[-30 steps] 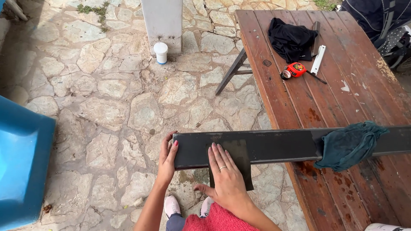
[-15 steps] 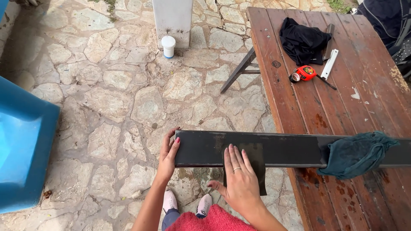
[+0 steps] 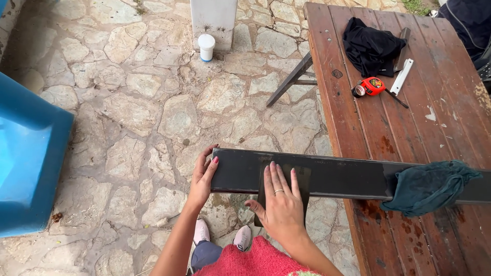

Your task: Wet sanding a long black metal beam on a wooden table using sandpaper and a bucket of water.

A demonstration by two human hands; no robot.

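Patio table [image 3: 358, 128] — hands [image 3: 279, 204] unmoved, plank [image 3: 332, 176] steady

On the bench [image 3: 440, 92] lie a black cloth [image 3: 369, 47] and a red tape measure [image 3: 369, 87]; a white cup [image 3: 206, 47] stands on the paving.
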